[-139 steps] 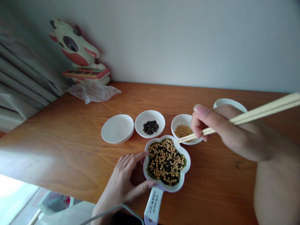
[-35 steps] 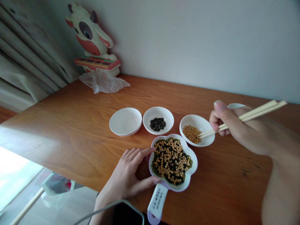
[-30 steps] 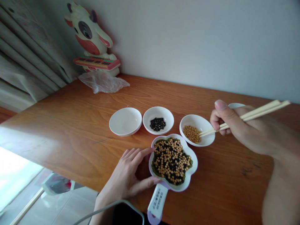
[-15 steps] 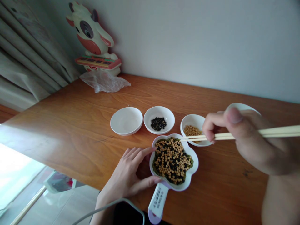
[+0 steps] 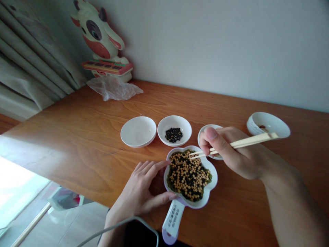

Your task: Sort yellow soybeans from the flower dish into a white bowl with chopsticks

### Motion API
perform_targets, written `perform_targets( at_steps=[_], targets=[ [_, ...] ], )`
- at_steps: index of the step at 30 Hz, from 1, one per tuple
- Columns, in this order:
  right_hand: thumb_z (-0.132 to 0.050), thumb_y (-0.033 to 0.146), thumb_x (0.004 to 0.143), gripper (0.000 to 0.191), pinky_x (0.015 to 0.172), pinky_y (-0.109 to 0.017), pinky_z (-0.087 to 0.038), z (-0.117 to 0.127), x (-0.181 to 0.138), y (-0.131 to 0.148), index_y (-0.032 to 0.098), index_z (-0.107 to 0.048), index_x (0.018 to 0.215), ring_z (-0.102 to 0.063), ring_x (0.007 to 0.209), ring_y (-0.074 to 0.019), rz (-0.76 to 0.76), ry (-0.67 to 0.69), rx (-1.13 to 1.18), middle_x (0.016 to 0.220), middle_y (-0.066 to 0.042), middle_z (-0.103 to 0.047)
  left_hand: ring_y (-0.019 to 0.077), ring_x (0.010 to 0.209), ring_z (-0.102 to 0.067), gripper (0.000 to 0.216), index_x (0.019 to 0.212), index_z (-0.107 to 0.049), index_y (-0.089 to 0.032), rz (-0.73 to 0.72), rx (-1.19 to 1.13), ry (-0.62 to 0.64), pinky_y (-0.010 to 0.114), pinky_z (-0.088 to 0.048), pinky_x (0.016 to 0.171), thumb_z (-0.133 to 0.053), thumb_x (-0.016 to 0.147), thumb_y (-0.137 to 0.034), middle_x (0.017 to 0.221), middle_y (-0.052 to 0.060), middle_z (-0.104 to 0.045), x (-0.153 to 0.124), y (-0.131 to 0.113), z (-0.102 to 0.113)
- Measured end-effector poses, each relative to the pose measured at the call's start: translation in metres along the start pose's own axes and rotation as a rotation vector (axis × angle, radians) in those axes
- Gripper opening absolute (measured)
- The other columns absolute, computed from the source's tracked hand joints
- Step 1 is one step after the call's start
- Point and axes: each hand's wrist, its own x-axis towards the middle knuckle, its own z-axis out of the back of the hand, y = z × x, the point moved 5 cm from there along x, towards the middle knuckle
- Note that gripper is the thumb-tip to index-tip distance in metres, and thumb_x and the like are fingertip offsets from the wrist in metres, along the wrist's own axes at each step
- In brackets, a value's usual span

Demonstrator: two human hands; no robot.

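Observation:
My left hand [image 5: 141, 190] steadies a white, flower-shaped dish [image 5: 212, 168] with a handle, fingers and thumb on its left rim. Mixed beans [image 5: 190, 178], pale yellow, black and some green at the edges, fill it. In my right hand [image 5: 239, 154] is a pair of chopsticks [image 5: 252, 140]; their tips reach the beans at the dish's upper part. Behind that hand stands a white bowl [image 5: 205, 128], its contents mostly hidden. Left of it, a second white bowl [image 5: 163, 127] holds black beans [image 5: 173, 134].
An empty white bowl [image 5: 138, 132] stands at the left of the row. Another bowl [image 5: 279, 124] at the back right has a few bits inside. A plastic bag [image 5: 115, 89] and a cow-shaped toy keyboard [image 5: 108, 67] occupy the table's back left. A cable [image 5: 118, 224] crosses my left forearm.
My right hand has moved left and away from me. The chopstick tips went from the dish's rim to over the beans. My left hand stays put.

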Motion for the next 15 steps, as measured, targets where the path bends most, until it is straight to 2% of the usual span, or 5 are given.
perform_targets(
  at_steps=[15],
  targets=[
    [-0.031,0.059,0.11,0.061,0.06,-0.033,-0.035,-0.0052,0.0043,-0.0046,0.019,-0.061,0.075,-0.055,0.061,-0.014,-0.013,-0.038,0.029,0.066,-0.001,-0.062,0.027,0.107,-0.063,0.077,0.149,-0.044,-0.033,-0.01,-0.003,-0.004,0.043,-0.048,0.097,-0.078,0.087,-0.062,0.12,0.006,-0.067,0.0011,-0.0033,0.0014]
  ],
)
